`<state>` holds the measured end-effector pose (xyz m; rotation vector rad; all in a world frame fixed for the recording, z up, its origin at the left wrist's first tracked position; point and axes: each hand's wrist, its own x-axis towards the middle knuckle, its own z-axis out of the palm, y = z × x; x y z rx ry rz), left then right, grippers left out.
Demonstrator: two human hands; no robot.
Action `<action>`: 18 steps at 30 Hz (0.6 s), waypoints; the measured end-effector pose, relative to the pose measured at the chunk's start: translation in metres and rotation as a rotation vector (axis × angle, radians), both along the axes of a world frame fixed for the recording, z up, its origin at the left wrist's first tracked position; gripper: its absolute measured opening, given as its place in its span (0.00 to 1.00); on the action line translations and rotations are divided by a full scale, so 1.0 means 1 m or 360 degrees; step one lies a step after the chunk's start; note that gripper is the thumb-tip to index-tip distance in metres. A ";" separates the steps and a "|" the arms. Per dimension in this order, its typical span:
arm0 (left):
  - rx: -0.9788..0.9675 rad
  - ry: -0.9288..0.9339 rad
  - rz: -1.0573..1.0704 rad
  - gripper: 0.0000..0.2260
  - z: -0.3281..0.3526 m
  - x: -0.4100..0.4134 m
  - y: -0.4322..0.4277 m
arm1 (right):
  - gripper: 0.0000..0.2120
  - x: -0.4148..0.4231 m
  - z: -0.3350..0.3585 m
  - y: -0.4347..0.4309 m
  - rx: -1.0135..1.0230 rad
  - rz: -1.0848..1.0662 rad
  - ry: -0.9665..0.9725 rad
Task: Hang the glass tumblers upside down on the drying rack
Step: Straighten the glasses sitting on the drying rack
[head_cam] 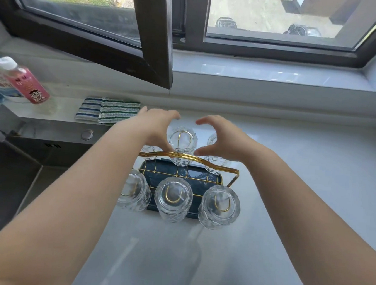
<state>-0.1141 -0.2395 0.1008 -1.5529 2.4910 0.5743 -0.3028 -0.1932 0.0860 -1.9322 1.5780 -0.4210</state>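
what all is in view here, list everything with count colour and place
glasses: six, clear, upside down on the rack pegs, three near, three far
rack: one, gold wire with a dark blue tray, middle of the counter
counter: one, white, under the rack
cloths: two, striped blue and green, by the wall left of the rack
bottle: one, pink with a white cap, far left
sink: one, dark grey, left
window: one, dark frame, ajar, above the counter
left hand: open, beside the far middle glass
right hand: open, on its other side
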 end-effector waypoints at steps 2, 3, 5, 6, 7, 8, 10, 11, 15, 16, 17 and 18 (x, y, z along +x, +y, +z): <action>0.0015 -0.0013 -0.0011 0.33 -0.007 0.003 0.000 | 0.35 0.012 -0.002 -0.006 0.0041 0.0093 0.0144; 0.0009 0.0005 -0.0009 0.31 -0.010 0.004 0.000 | 0.36 0.016 -0.004 -0.009 0.0058 0.0122 0.0212; -0.0046 0.0057 -0.0005 0.26 -0.016 0.005 0.000 | 0.36 0.022 -0.008 -0.012 0.0055 0.0154 0.0314; -0.0083 0.0080 -0.0011 0.25 -0.018 0.005 0.000 | 0.36 0.023 -0.009 -0.013 0.0041 0.0150 0.0336; -0.0114 0.0098 -0.0022 0.23 -0.020 0.006 0.000 | 0.35 0.023 -0.011 -0.013 0.0022 0.0137 0.0338; -0.0132 0.0111 -0.0035 0.23 -0.021 0.006 0.000 | 0.33 0.022 -0.012 -0.014 0.0002 0.0121 0.0332; -0.0139 0.0122 -0.0053 0.22 -0.022 0.006 -0.001 | 0.31 0.021 -0.013 -0.014 -0.0026 0.0099 0.0325; -0.0140 0.0122 -0.0060 0.22 -0.021 0.006 -0.002 | 0.30 0.020 -0.013 -0.014 -0.0033 0.0090 0.0323; -0.0146 0.0117 -0.0091 0.23 -0.020 0.004 -0.003 | 0.31 0.018 -0.014 -0.013 -0.0048 0.0058 0.0309; -0.0143 0.0120 -0.0092 0.23 -0.019 0.004 -0.003 | 0.31 0.017 -0.014 -0.013 -0.0044 0.0051 0.0301; -0.0140 0.0125 -0.0091 0.23 -0.019 0.004 -0.004 | 0.32 0.017 -0.014 -0.013 -0.0039 0.0045 0.0295; -0.0136 0.0128 -0.0088 0.23 -0.018 0.004 -0.004 | 0.32 0.016 -0.014 -0.013 -0.0034 0.0038 0.0292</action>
